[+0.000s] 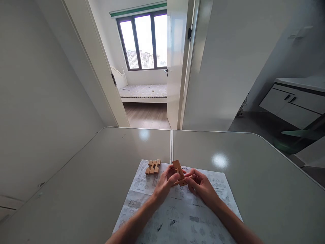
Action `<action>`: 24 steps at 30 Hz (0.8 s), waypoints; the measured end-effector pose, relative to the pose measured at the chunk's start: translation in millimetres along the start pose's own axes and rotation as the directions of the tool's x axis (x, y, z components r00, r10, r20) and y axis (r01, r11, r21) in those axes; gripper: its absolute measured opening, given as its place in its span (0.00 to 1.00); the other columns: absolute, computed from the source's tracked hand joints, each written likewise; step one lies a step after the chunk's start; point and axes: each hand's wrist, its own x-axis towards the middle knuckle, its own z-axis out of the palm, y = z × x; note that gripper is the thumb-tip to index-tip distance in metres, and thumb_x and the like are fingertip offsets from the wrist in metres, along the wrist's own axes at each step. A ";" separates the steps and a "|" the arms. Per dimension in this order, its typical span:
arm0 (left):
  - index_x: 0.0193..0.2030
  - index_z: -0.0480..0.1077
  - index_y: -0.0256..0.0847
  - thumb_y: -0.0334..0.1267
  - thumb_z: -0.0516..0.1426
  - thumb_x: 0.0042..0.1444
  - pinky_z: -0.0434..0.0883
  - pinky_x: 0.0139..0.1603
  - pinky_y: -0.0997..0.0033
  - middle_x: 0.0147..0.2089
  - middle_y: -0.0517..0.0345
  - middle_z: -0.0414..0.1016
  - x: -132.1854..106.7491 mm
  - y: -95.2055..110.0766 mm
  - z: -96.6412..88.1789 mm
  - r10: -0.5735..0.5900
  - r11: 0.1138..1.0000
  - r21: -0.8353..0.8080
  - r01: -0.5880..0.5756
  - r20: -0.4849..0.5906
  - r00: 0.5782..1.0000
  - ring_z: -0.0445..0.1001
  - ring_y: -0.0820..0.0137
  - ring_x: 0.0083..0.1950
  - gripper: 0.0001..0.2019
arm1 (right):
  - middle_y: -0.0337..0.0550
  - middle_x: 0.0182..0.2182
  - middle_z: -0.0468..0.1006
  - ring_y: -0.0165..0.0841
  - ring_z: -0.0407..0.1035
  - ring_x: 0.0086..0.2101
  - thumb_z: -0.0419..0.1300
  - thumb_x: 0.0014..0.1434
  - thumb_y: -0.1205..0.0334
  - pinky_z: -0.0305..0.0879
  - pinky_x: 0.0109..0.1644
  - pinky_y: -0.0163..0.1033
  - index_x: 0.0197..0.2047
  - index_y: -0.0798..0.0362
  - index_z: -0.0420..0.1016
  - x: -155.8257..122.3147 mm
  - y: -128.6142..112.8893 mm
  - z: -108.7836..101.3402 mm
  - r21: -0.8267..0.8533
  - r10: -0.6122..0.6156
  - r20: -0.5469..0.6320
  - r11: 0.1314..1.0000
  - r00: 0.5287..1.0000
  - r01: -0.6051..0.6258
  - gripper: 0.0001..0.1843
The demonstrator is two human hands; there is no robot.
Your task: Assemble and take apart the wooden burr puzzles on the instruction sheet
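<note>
Several brown wooden puzzle pieces (177, 165) are held together between my two hands, above a printed sheet (175, 210). My left hand (165, 181) is closed on them from the left, its thumb over the front. From the right, my right hand (200, 184) pinches the end of a wooden piece (183, 183) that meets the others low down. Fingers hide part of how the pieces join. To the left of my left hand, more notched wooden blocks (153, 167) lie side by side on the sheet's upper left corner.
The sheet, covered in small diagrams, lies on a glossy grey table (96, 189) with a pale seam (171, 145) down its middle. Beyond the table's far edge, an open door (175, 64) shows a bed (143, 91). White cabinets (291, 101) stand at the right.
</note>
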 end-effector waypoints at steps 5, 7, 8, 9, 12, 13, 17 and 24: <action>0.69 0.54 0.43 0.60 0.59 0.60 0.74 0.54 0.54 0.47 0.51 0.79 -4.5 3.8 2.7 -0.057 0.998 0.005 0.057 0.001 0.998 0.80 0.57 0.49 0.37 | 0.24 0.14 0.59 0.22 0.47 0.15 0.67 0.62 0.43 0.42 0.21 0.31 0.31 0.49 0.62 -0.8 2.9 -0.9 0.057 -0.012 0.073 0.998 0.997 0.008 0.23; 0.72 0.49 0.45 0.58 0.57 0.62 0.75 0.50 0.56 0.45 0.53 0.79 -4.5 5.1 5.0 -0.065 0.998 -0.008 0.065 0.012 0.998 0.81 0.61 0.43 0.37 | 0.26 0.14 0.65 0.21 0.48 0.14 0.65 0.64 0.44 0.43 0.22 0.31 0.31 0.49 0.62 -1.3 2.0 -0.6 0.062 -0.024 0.095 0.998 0.995 0.018 0.22; 0.71 0.50 0.46 0.58 0.56 0.63 0.76 0.48 0.58 0.44 0.54 0.78 -4.1 5.3 6.0 -0.068 0.998 -0.008 0.069 0.022 0.997 0.81 0.62 0.39 0.35 | 0.28 0.16 0.68 0.21 0.49 0.14 0.65 0.64 0.44 0.44 0.22 0.32 0.31 0.49 0.62 -1.6 1.5 -0.6 0.061 -0.031 0.100 0.998 0.994 0.025 0.22; 0.70 0.53 0.45 0.59 0.54 0.64 0.76 0.45 0.60 0.43 0.54 0.78 -3.5 5.2 6.9 -0.073 0.997 -0.002 0.073 0.030 0.997 0.80 0.64 0.37 0.33 | 0.30 0.16 0.71 0.21 0.50 0.14 0.64 0.65 0.43 0.45 0.22 0.32 0.31 0.49 0.62 -2.0 1.3 -0.7 0.059 -0.036 0.103 0.998 0.994 0.030 0.22; 0.61 0.65 0.42 0.62 0.47 0.67 0.74 0.35 0.69 0.38 0.55 0.77 -1.7 2.4 8.0 -0.102 0.992 0.072 0.100 0.025 0.994 0.77 0.68 0.32 0.29 | 0.31 0.15 0.71 0.23 0.52 0.14 0.61 0.66 0.41 0.46 0.22 0.33 0.30 0.49 0.62 -2.7 2.7 -2.2 0.041 -0.034 0.092 0.999 0.995 0.030 0.23; 0.59 0.68 0.40 0.63 0.45 0.68 0.72 0.32 0.72 0.34 0.57 0.76 -1.3 0.7 8.0 -0.111 0.988 0.105 0.110 0.012 0.994 0.75 0.69 0.30 0.30 | 0.31 0.14 0.69 0.23 0.52 0.13 0.60 0.67 0.41 0.46 0.21 0.33 0.30 0.49 0.62 -2.7 3.9 -3.0 0.040 -0.030 0.083 0.999 0.996 0.026 0.23; 0.56 0.72 0.37 0.64 0.39 0.69 0.64 0.25 0.76 0.21 0.64 0.65 -0.3 -6.7 8.0 -0.121 0.980 0.159 0.122 -0.016 0.993 0.64 0.73 0.21 0.35 | 0.29 0.13 0.67 0.22 0.51 0.12 0.60 0.67 0.40 0.45 0.19 0.32 0.31 0.50 0.64 -0.9 9.4 -6.6 0.094 -0.001 0.033 0.996 0.999 -0.002 0.24; 0.59 0.69 0.32 0.59 0.39 0.71 0.62 0.21 0.77 0.33 0.51 0.78 1.4 -15.7 8.3 -0.069 0.988 0.142 0.063 0.044 0.997 0.67 0.74 0.22 0.33 | 0.33 0.17 0.70 0.23 0.55 0.14 0.61 0.65 0.39 0.45 0.17 0.31 0.31 0.52 0.68 2.9 5.8 -7.3 0.231 0.059 -0.022 0.972 0.998 -0.053 0.25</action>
